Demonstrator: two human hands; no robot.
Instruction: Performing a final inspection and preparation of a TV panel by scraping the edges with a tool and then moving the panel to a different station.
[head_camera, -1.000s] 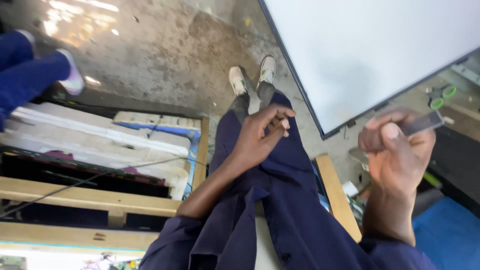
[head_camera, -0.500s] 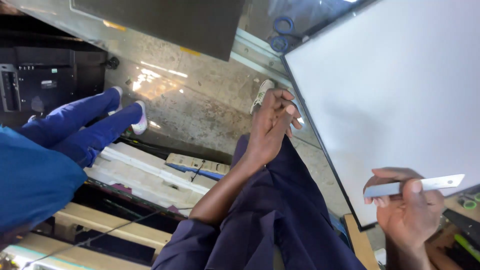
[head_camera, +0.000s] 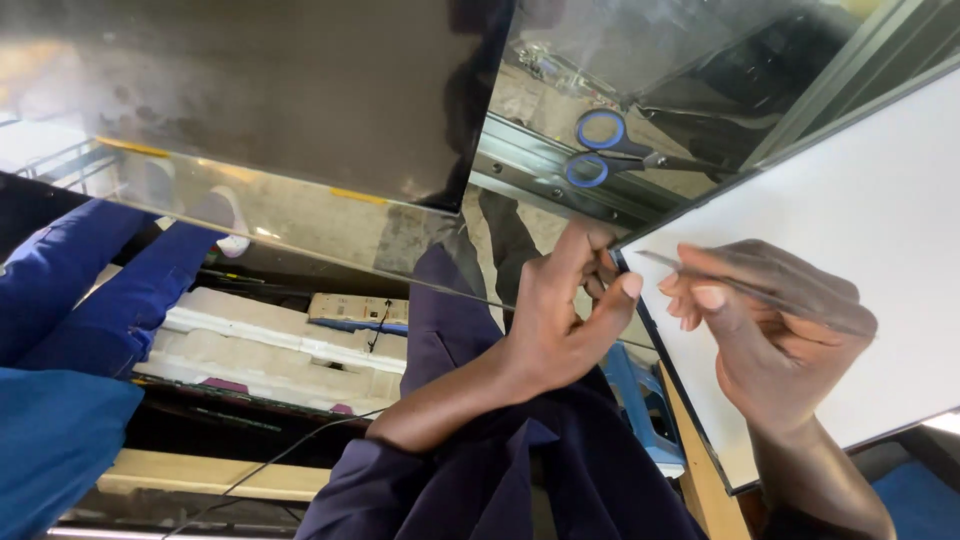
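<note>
Cluttered workshop floor, left hand (head_camera: 555, 320) half-open touching white panel (head_camera: 850, 250) corner, right hand (head_camera: 775, 330) gripping perhaps a thin blade (head_camera: 690, 272), scissors (head_camera: 610, 150) beyond.

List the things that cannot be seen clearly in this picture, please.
- Head view: the thin metal tool in the right hand; its rear end is hidden by the fingers.
- Left hand: its fingertips at the white panel corner overlap, so contact is unclear.
- Scissors: blade tips blurred by reflections.
- White panel: cut off by the right edge.

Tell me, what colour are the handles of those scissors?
Blue: the scissors have blue loop handles, seen in the head view.
</note>
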